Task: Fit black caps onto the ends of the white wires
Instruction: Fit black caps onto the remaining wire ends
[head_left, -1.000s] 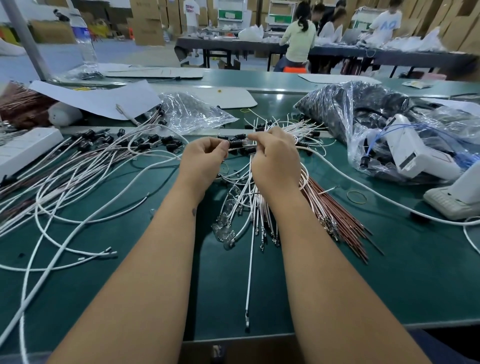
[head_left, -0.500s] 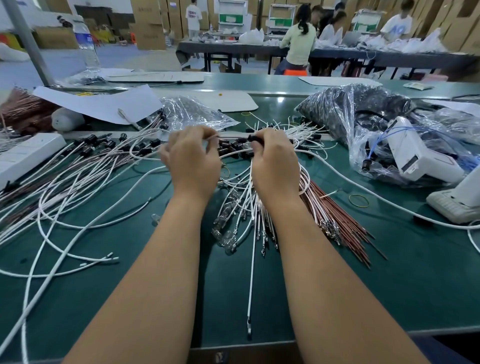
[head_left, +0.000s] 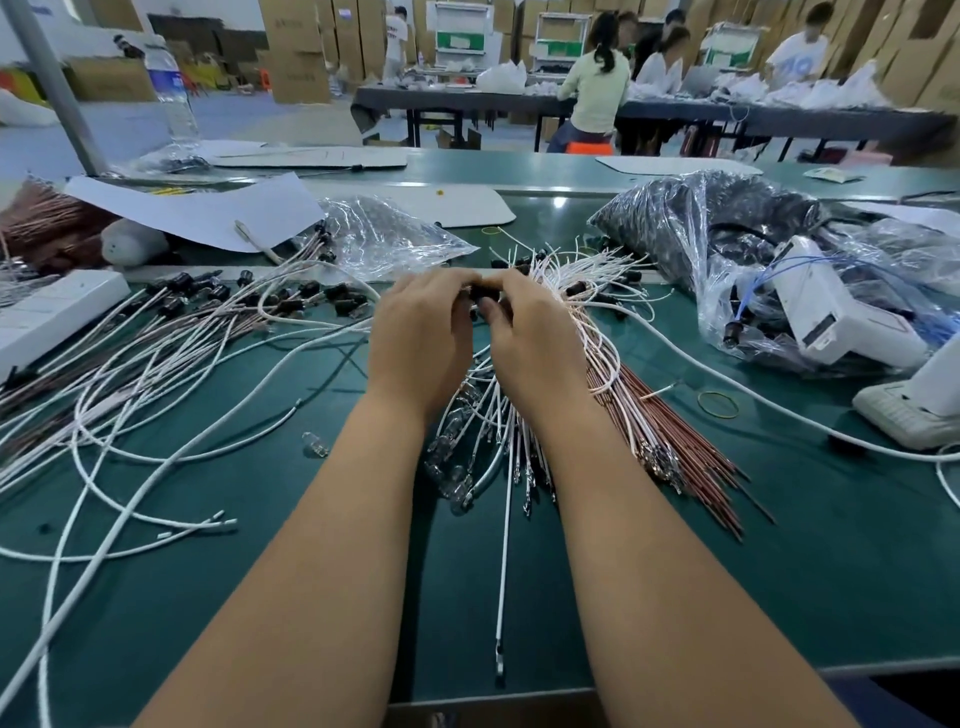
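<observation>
My left hand (head_left: 421, 332) and my right hand (head_left: 530, 338) meet fingertip to fingertip over the green table (head_left: 779, 545). Between them they pinch a small black cap (head_left: 483, 295); the wire end at the cap is hidden by my fingers. Under my right hand lies a bundle of white wires (head_left: 587, 291), some ends carrying black caps. One long white wire (head_left: 503, 545) runs from under my hands toward the near table edge. Wires with black caps fitted (head_left: 218, 301) fan out on the left.
Brown-red wires (head_left: 691, 431) lie right of my right forearm. A clear bag of black parts (head_left: 701, 234) and a white device in plastic (head_left: 831, 317) sit at the right. A white box (head_left: 47, 317), paper sheets and a crumpled clear bag (head_left: 384, 234) are at the left and back. People work at a far table.
My hands have come together again: the left hand moved right to meet the right hand at the black cap, after they had been spread apart half a second ago.
</observation>
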